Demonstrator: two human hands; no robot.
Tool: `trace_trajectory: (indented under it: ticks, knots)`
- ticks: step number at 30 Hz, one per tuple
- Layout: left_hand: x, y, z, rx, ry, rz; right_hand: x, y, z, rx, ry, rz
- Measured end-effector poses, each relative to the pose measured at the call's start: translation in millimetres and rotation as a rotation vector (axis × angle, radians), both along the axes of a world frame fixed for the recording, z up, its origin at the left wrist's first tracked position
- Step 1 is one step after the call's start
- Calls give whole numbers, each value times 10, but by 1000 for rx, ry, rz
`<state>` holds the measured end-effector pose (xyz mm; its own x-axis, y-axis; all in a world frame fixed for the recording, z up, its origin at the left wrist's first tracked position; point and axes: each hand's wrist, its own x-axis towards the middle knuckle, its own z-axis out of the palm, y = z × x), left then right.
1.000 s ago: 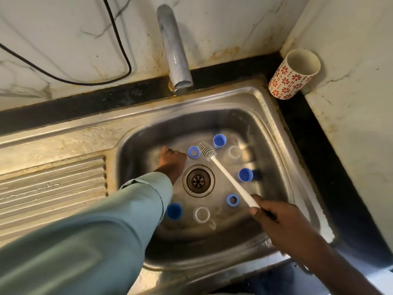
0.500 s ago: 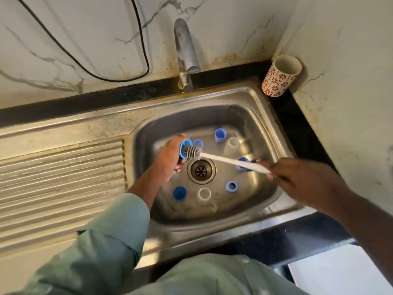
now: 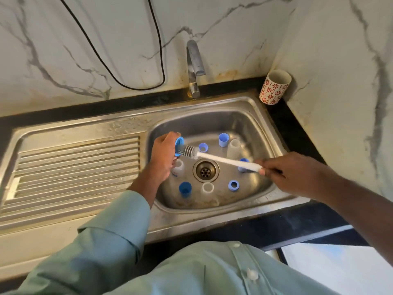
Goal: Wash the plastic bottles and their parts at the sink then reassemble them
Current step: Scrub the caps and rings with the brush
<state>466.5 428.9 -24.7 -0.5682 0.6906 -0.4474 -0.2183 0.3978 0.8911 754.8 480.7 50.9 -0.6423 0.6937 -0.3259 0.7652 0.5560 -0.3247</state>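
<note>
Centrally, a blue bottle part [image 3: 179, 146] is held on its side above the left half of the sink basin [image 3: 251, 124], its open mouth turned to the right. The left hand [image 3: 162, 157] supplies the grip here: its fingers are curled around the part and clamped on it. The bristled head of a white bottle brush [image 3: 225, 160] enters that open mouth, while the brush handle runs rightward and slightly downward over the drain [image 3: 205, 170]. The right hand [image 3: 291, 174] pinches the far end of the handle, its grip closed on the brush.

On the basin floor the remaining parts stand loosely around the drain: a blue ring [image 3: 203, 147] just beside the brush head, a blue cap [image 3: 223, 139] and a translucent cup [image 3: 234, 149] toward the back, a blue piece [image 3: 243, 165] partly hidden behind the handle, a blue ring [image 3: 233, 185] at front right, a translucent ring [image 3: 207, 187] at front centre, and a blue cap [image 3: 185, 189] at front left. A white bottle [image 3: 178, 168] lies just below the left hand (only partly visible).

Outward, the faucet [image 3: 194, 67] rises behind the basin, the ribbed drainboard [image 3: 74, 167] extends left, a patterned cup [image 3: 274, 87] stands in the corner of the dark desk, and a black cable [image 3: 125, 50] hangs on the marble wall.
</note>
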Motion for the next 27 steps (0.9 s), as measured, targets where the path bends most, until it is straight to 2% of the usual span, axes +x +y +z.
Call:
trace_trajectory:
  ticks: [4,7,10,14,17,21,24,26,27]
  knots:
    - [55,-111,37,29,-11,36,-14,95,14,-63,128,-110]
    - [50,-98,195,53,38,13,-47,38,11,-99,95,-116]
    - [55,-136,202,90,7,60,-105,22,111,-176,68,-60]
    - [33,-128,163,65,46,37,-136,49,16,-186,133,-178]
    - [-26,-124,151,79,13,91,-192,-83,-7,-260,121,-91]
    - [-30,-111,71,48,27,68,-188,131,-40,-133,144,-183]
    - [-101,-60,49,-7,9,100,-243,35,-58,-45,-2,-5]
    - [-126,-56,-19,-19,-26,128,-293,63,-65,-47,28,0]
    - [-135,-47,-51,-22,-21,127,-312,85,-89,-73,77,-62]
